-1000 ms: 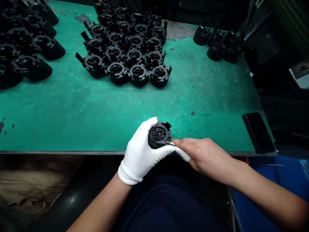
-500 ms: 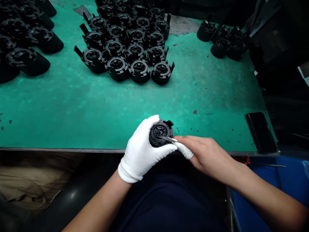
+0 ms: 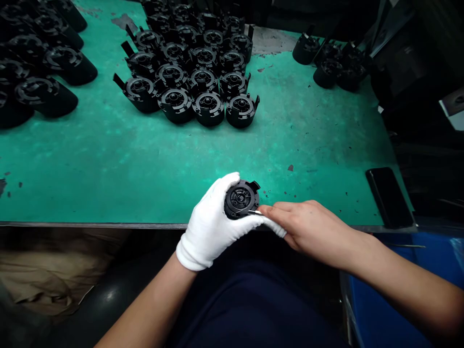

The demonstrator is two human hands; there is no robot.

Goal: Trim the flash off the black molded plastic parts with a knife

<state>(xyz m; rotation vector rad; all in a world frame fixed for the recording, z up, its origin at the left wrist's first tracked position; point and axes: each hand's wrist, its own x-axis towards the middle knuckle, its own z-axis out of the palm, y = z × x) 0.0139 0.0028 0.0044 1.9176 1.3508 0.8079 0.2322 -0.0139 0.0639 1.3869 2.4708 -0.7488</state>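
My left hand, in a white glove, is closed round a round black plastic housing. The housing's ringed face is turned up toward me, and a short tab sticks out at its upper right. My right hand is bare apart from a white cover on the thumb. Pinched in its fingers is a thin metal blade, which lies along the lower right rim of the housing. The handle, if there is one, is hidden in the fingers.
Several similar black housings stand in rows at the back middle of the green table. Taller black cylinders are at the left, and a smaller group sits back right. A black phone lies near the right edge.
The blade has moved from the middle of the housing's face to its lower right rim, lying flatter. The left hand keeps its hold. The view has shifted slightly.
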